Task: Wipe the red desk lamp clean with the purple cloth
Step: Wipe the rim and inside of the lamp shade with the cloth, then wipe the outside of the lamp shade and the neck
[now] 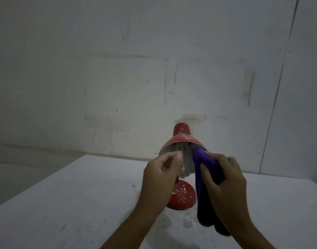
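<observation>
The red desk lamp (181, 133) stands on the white table (68, 203), its shade tilted toward me with the white inside showing. White flecks cover its round red base (183, 195). My left hand (160, 175) pinches the near left rim of the shade. The purple cloth (203, 177) hangs from the shade's right rim down past the base. My right hand (224, 178) grips the cloth and presses it against the right side of the shade's opening. The lamp's neck is hidden behind my left hand.
A stained white wall (136, 78) rises right behind the table. White flakes (187, 221) lie scattered on the tabletop in front of the lamp base. The table's left edge runs diagonally from the far corner toward the near left.
</observation>
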